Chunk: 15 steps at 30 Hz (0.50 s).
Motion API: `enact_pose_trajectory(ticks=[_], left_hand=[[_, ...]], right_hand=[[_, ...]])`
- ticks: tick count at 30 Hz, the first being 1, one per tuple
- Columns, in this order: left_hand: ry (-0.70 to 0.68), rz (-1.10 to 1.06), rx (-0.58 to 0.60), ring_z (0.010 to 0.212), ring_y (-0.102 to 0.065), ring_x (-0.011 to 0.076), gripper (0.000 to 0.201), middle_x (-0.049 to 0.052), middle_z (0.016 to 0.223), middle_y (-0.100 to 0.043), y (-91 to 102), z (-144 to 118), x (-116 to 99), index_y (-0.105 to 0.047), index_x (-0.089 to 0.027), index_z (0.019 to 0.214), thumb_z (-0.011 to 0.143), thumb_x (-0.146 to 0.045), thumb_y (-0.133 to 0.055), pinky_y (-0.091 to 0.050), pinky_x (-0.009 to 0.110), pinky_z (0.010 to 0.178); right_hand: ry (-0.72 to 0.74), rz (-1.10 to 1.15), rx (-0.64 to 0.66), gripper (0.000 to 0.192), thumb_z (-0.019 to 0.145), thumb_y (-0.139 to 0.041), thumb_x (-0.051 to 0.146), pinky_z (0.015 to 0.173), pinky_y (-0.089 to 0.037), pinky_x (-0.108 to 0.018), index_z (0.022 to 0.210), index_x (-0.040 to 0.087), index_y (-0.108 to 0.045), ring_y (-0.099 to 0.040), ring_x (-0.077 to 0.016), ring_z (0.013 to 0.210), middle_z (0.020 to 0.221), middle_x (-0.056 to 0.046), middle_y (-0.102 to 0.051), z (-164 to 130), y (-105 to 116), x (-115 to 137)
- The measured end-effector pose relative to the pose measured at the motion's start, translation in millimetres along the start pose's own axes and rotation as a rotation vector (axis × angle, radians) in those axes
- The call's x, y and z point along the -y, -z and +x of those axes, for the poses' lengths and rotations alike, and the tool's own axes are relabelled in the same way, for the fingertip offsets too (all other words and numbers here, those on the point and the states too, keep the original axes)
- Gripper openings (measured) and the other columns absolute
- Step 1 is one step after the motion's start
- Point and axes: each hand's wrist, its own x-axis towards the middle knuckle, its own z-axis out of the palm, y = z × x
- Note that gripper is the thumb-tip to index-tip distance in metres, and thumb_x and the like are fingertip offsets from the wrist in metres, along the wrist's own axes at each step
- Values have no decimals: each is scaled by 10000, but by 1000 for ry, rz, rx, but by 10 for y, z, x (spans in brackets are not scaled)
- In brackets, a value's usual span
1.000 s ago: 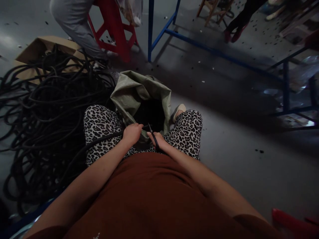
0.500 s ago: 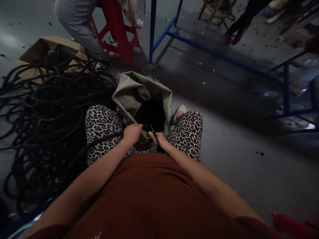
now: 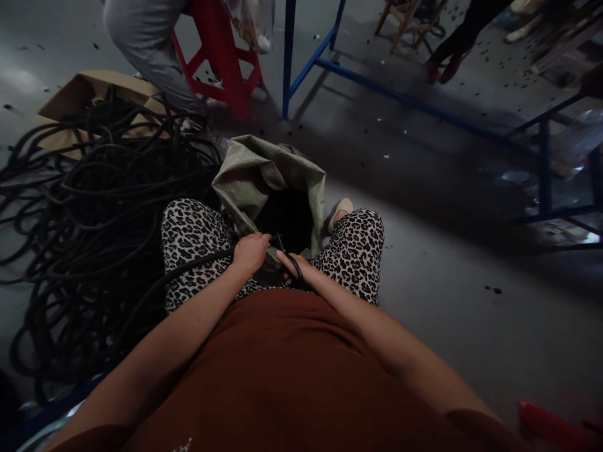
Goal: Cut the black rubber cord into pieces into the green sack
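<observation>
The left hand [image 3: 250, 252] is curled tight around a black cable [image 3: 198, 262], which runs out from the fist toward nine o'clock, across the person's left thigh. The right hand [image 3: 296, 269] sits just beside it at three o'clock, fingers wrapped through the dark handles of a pair of scissors [image 3: 288, 256]; the thin blades point up toward twelve o'clock, close to the end of the cable at the left fist, though in this dim light it is hard to tell whether the blades touch it or how far they stand apart.

Both hands hover over the dark mouth of a grey-green woven sack [image 3: 264, 179], which stands between the knees in leopard-print trousers, directly at twelve o'clock from the hands.

Out at nine to ten o'clock a big tangled heap of black cable [image 3: 89, 213] sprawls on the floor, partly over a flattened cardboard box [image 3: 89, 91]. At eleven o'clock a red stool [image 3: 221, 59] stands, with another person's grey trouser leg [image 3: 146, 47] beside it. A blue metal frame [image 3: 377, 88] runs from twelve toward two o'clock across the grey floor [image 3: 447, 301].
</observation>
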Motion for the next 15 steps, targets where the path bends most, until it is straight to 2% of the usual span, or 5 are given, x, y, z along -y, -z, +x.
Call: enact_pose_trajectory(ticks=[15], left_hand=[[-48,-20,-7,961,-596,200,327,89,1034,-645,-18,-12,-9,-594,-231,1154,889,-285,-411,-432,290,805]], right_hand=[[-37,37,-19,501,902,-403,610,315,-411,-184,944,132,-547,-495,-109,312,458,28,-510,-42,-10,62]])
